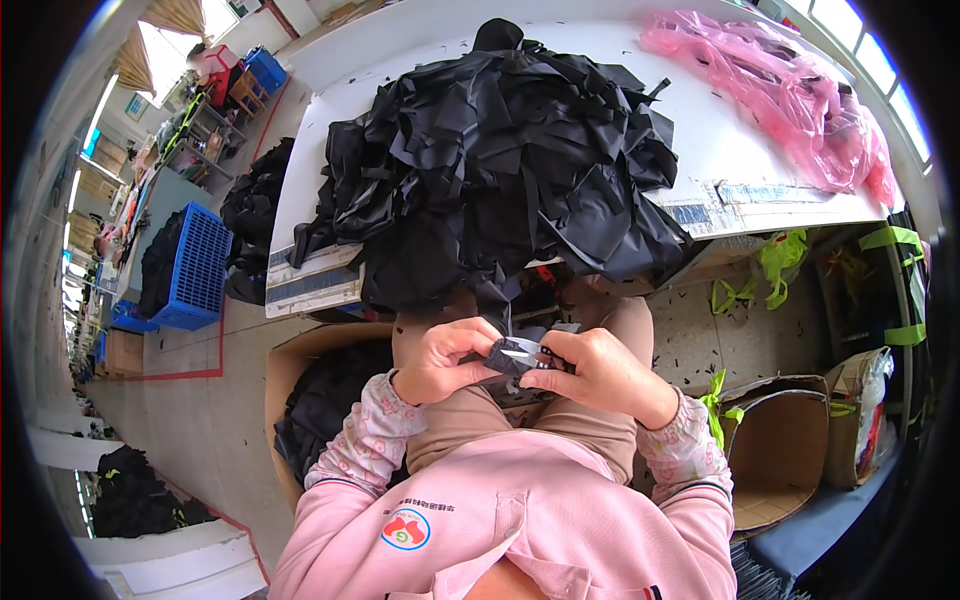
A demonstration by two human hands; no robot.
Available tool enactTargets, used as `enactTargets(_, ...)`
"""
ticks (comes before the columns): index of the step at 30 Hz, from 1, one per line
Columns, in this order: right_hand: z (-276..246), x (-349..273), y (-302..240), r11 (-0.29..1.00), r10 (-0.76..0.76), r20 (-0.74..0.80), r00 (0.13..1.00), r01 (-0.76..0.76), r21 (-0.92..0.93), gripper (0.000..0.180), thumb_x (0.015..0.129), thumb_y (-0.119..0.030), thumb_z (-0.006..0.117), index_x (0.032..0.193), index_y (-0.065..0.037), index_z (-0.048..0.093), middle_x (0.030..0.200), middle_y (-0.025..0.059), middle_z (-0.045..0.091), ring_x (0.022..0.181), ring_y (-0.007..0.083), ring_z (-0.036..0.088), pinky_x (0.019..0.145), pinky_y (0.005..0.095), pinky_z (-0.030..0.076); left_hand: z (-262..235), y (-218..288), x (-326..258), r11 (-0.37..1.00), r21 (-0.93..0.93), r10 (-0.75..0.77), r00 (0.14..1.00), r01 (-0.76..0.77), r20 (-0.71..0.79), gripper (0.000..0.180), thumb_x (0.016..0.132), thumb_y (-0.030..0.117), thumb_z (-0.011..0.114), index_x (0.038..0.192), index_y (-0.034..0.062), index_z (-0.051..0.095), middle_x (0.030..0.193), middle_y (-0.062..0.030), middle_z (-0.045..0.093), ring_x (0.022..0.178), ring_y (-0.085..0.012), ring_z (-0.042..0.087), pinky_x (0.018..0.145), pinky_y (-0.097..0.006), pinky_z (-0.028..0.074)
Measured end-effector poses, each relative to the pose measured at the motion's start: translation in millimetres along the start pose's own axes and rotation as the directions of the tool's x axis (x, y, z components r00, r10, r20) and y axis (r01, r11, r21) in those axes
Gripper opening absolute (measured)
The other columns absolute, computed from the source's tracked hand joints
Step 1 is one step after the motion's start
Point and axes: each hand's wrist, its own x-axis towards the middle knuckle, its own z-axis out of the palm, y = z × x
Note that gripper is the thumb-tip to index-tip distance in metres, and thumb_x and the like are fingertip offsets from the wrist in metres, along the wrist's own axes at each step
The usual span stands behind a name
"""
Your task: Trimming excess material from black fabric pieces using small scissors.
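Above my lap, my left hand (447,360) is closed, pinching a small black fabric piece (498,362) between thumb and fingers. My right hand (598,368) faces it, fingers curled round what look like thread snips (520,352), with pale pointed blades meeting the black piece. The fingers hide most of the snips' handle. Just beyond both hands, a big heap of black fabric pieces (500,130) covers the middle of the white table (300,200) and hangs over its front edge toward my knees.
Pink plastic sheeting (780,100) lies on the table's right. A cardboard box (285,370) with black pieces stands by my left leg; another cardboard box (775,460) sits at the right. Farther left is a blue crate (195,265). Green strips (783,262) hang beneath the table.
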Motion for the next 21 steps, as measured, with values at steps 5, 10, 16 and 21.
enactTargets(5,1.7,-1.0,1.4,0.981,-0.084,-0.020,0.996,0.079,-0.175,0.037,0.083,-0.035,0.070,0.075,-0.002,0.056,0.058,0.0156,0.056,0.055,0.0347,0.059,0.050,0.0410,0.045,-0.8,-0.4,0.9,1.000,0.025,-0.001,1.000,0.000,0.026,0.017,0.078,-0.008,0.068,0.093,-0.0004,0.068,0.097,-0.0080,0.062,0.089,-0.0174,0.060,0.080,-0.027,0.047)
enactTargets(10,4.4,-0.6,3.4,0.960,-0.130,-0.031,0.991,0.117,-0.256,0.037,0.083,-0.036,0.069,0.075,-0.003,0.056,0.058,0.0134,0.058,0.055,0.0335,0.060,0.050,0.0404,0.046,-1.1,-1.0,1.7,0.997,0.076,-0.002,0.999,-0.001,0.042,0.018,0.078,-0.008,0.068,0.094,-0.0001,0.069,0.097,-0.0079,0.062,0.088,-0.0174,0.060,0.078,-0.027,0.047)
enactTargets(16,5.5,1.3,3.2,0.965,-0.124,-0.016,0.992,0.117,-0.234,0.037,0.084,-0.036,0.068,0.076,-0.003,0.056,0.059,0.0140,0.059,0.055,0.0336,0.060,0.050,0.0400,0.046,1.2,-2.4,0.8,0.994,0.105,-0.015,0.998,0.009,0.057,0.021,0.078,-0.009,0.067,0.097,-0.0005,0.069,0.097,-0.0082,0.062,0.088,-0.0176,0.060,0.078,-0.028,0.047)
enactTargets(21,5.9,-0.1,8.4,0.963,-0.129,0.009,0.992,0.127,-0.238,0.037,0.085,-0.035,0.068,0.075,-0.002,0.055,0.056,0.0161,0.056,0.054,0.0359,0.058,0.049,0.0415,0.045,1.5,-3.1,1.5,0.994,0.110,-0.005,0.997,-0.004,0.082,0.021,0.076,-0.010,0.067,0.095,-0.0008,0.068,0.097,-0.0090,0.063,0.087,-0.0186,0.061,0.078,-0.028,0.048)
